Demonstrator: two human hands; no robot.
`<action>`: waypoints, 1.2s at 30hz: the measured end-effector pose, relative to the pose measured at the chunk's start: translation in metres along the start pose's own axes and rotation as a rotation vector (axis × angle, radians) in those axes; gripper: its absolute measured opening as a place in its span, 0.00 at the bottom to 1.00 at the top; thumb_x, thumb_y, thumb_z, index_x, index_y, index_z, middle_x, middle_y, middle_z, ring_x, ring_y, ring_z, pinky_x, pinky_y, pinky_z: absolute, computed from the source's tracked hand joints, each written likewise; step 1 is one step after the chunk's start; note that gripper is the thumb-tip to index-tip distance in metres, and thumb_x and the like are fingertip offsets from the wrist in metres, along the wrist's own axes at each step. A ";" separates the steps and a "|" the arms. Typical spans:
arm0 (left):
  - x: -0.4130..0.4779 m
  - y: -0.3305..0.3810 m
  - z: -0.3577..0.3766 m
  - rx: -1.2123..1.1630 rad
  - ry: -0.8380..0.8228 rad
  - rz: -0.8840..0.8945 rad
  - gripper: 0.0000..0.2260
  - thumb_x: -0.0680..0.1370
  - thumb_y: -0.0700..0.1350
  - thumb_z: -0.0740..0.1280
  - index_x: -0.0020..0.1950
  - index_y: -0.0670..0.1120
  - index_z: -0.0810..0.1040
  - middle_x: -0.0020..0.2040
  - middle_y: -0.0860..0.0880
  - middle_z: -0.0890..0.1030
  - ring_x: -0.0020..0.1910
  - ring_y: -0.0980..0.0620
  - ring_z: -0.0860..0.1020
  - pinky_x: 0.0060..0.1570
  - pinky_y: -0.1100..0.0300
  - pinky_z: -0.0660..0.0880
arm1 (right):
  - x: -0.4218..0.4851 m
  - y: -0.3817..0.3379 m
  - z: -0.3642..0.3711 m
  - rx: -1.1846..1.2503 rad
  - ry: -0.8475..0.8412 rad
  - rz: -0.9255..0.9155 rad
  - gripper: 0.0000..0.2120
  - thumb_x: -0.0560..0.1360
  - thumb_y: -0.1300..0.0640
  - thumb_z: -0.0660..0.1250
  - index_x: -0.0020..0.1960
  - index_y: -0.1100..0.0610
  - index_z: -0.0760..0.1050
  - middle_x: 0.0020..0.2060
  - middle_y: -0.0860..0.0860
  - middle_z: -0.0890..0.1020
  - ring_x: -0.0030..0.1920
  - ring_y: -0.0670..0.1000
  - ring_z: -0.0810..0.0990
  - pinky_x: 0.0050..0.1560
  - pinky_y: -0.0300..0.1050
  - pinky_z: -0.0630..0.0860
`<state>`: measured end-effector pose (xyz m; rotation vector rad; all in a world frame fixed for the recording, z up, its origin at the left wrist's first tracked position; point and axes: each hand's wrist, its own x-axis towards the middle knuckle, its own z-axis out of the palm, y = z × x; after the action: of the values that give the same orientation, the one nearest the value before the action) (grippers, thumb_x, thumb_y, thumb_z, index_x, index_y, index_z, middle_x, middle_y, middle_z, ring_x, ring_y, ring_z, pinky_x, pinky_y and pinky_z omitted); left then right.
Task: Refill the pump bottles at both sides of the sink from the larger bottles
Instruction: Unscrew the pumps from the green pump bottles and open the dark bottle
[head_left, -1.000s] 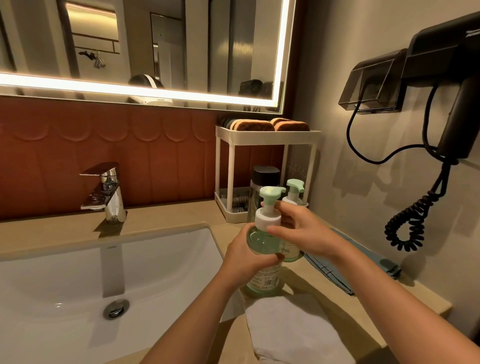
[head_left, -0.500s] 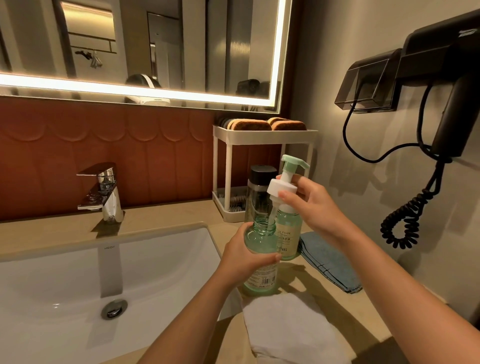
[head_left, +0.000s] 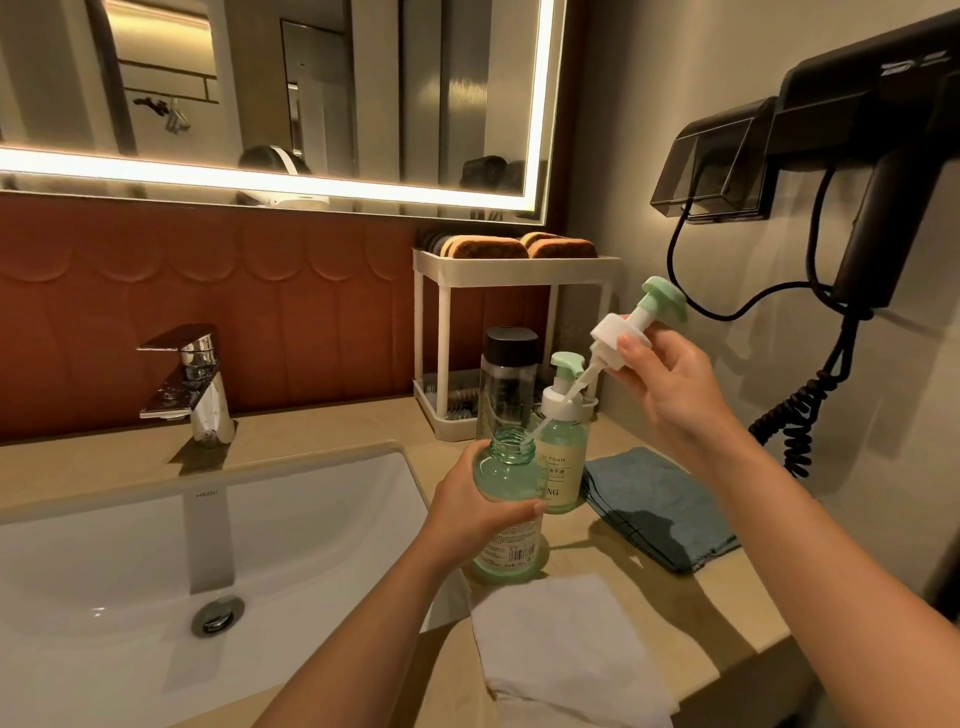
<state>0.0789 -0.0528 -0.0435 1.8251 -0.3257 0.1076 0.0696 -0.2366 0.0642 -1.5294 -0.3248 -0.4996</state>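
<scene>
On the bench right of the sink, I see the left hand with its fingers wrapped around the green pump bottle, which is upright with its neck open. The right hand pinches the white collar of the pump head, which is tilted up to the right. Its dip tube slants down so the tip sits at the bottle's mouth. Directly behind the tube stands a second pump bottle with its pump on, just beside the held one. A clear bottle with a black cap stands behind both, in front of a white rack carrying sponges. A blue cloth lies below the right wrist, and a white towel lies at the bench's near edge. A hair dryer's coiled cord hangs on the wall near the right forearm.
</scene>
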 end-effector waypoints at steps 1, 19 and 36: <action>0.000 -0.001 0.000 0.002 0.000 -0.002 0.34 0.64 0.48 0.78 0.65 0.53 0.65 0.57 0.56 0.75 0.59 0.53 0.75 0.60 0.53 0.73 | 0.000 -0.002 -0.004 0.017 0.022 0.007 0.08 0.78 0.58 0.61 0.56 0.57 0.73 0.51 0.50 0.80 0.52 0.47 0.79 0.57 0.42 0.76; -0.002 0.001 0.003 0.024 0.031 -0.018 0.32 0.65 0.47 0.78 0.63 0.55 0.66 0.57 0.54 0.75 0.59 0.50 0.75 0.61 0.46 0.72 | 0.001 0.046 -0.065 -0.532 0.080 0.379 0.14 0.75 0.49 0.64 0.45 0.61 0.77 0.39 0.56 0.76 0.39 0.52 0.74 0.41 0.46 0.69; 0.011 -0.007 0.005 0.096 0.177 -0.049 0.34 0.62 0.56 0.78 0.61 0.60 0.62 0.56 0.56 0.75 0.61 0.48 0.74 0.62 0.41 0.70 | 0.007 0.120 -0.060 -0.984 -0.026 0.551 0.19 0.76 0.48 0.63 0.62 0.58 0.74 0.56 0.59 0.78 0.54 0.58 0.76 0.51 0.48 0.73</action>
<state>0.0913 -0.0580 -0.0492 1.9020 -0.1535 0.2531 0.1294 -0.3002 -0.0373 -2.4628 0.3980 -0.1826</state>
